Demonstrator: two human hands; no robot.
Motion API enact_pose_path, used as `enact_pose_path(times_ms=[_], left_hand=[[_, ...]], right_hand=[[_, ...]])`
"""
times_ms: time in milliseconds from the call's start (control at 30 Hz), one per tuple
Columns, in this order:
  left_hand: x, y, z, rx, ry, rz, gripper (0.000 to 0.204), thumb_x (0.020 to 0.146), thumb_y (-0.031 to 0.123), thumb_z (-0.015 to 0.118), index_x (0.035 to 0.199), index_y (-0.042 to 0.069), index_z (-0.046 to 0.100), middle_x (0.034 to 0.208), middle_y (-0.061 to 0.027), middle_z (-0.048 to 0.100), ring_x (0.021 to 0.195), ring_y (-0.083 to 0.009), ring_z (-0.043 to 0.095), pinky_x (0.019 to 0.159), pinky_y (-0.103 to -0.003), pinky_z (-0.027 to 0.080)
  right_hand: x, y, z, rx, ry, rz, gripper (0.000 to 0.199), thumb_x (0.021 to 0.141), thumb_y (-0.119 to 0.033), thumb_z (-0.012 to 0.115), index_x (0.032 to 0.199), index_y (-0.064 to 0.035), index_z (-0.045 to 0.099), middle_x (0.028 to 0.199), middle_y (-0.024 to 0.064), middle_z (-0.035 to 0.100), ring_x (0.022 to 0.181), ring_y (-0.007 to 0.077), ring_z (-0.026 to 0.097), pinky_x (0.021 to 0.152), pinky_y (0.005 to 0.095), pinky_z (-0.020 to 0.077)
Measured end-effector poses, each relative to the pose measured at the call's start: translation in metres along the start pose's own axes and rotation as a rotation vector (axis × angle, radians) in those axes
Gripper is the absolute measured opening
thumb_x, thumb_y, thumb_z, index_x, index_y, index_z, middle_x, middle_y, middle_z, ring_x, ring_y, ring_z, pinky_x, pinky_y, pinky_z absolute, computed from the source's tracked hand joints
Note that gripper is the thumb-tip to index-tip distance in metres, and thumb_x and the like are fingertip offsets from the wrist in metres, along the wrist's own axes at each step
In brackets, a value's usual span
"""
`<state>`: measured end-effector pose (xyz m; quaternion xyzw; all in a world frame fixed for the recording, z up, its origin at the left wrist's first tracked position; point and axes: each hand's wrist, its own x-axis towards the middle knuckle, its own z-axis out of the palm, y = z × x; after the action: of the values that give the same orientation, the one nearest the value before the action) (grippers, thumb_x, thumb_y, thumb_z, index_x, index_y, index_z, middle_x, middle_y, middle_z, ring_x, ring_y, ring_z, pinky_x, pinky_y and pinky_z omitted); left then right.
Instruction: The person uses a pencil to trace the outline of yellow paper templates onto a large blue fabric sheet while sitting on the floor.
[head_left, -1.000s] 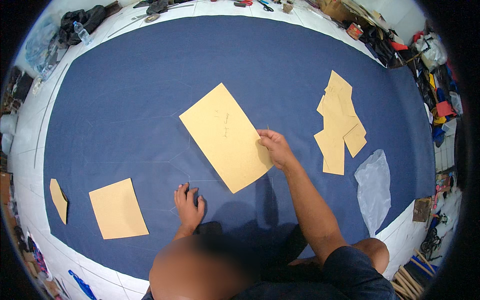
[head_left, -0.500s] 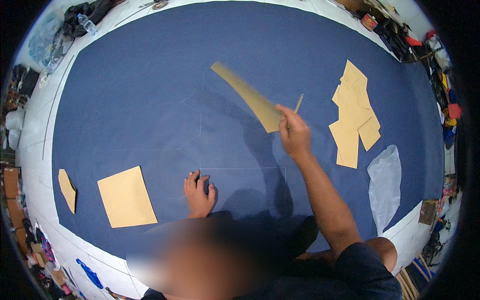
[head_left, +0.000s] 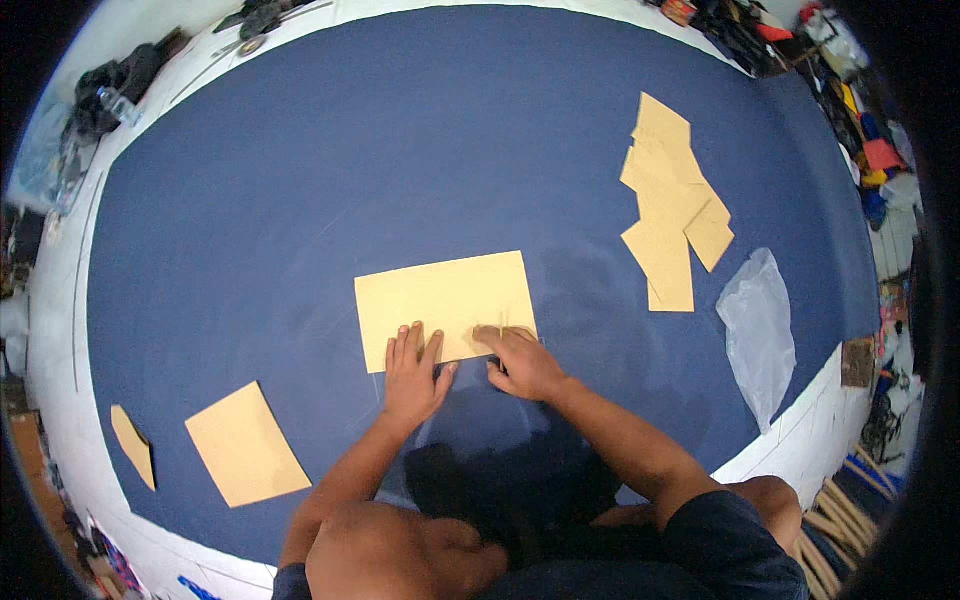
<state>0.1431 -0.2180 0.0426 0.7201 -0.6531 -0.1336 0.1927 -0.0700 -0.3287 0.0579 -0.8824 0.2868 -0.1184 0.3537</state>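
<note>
Dark blue cloth spreads beneath everything and is best kept smooth. At its 2 o'clock lie overlapping angular tan card cut-outs. The rectangular tan card lies near the cloth's centre. The left hand, grasping nothing, rests fingers spread on its 7 o'clock edge; even, flat pressure there should prevent skewing. The right hand, half curled at its 4 o'clock, grips a thin pale stick, best kept from nudging the card.
</note>
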Motion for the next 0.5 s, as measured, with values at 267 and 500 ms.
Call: enact_pose_path(times_ms=[267, 500], left_hand=[[0.016, 0.006, 0.037, 0.038, 0.143, -0.062, 0.052, 0.094, 0.033, 0.065, 0.139, 0.009, 0.056, 0.154, -0.0245, 0.04, 0.146, -0.0466, 0.032, 0.119, -0.06, 0.024], [0.016, 0.007, 0.039, 0.07, 0.115, -0.083, 0.056, 0.096, 0.038, 0.063, 0.144, 0.011, 0.055, 0.157, -0.0218, 0.039, 0.146, -0.0452, 0.032, 0.121, -0.057, 0.022]], right_hand=[[-0.007, 0.065, -0.082, 0.114, 0.523, 0.634, 0.031, 0.107, -0.029, 0.054, 0.123, -0.0036, 0.062, 0.123, 0.0187, 0.069, 0.113, 0.0357, 0.068, 0.095, 0.0419, 0.052], [-0.025, 0.072, -0.048, -0.164, 0.475, 0.535, 0.035, 0.103, -0.035, 0.058, 0.124, -0.008, 0.064, 0.135, 0.0157, 0.064, 0.128, 0.0366, 0.057, 0.105, 0.0472, 0.0447]])
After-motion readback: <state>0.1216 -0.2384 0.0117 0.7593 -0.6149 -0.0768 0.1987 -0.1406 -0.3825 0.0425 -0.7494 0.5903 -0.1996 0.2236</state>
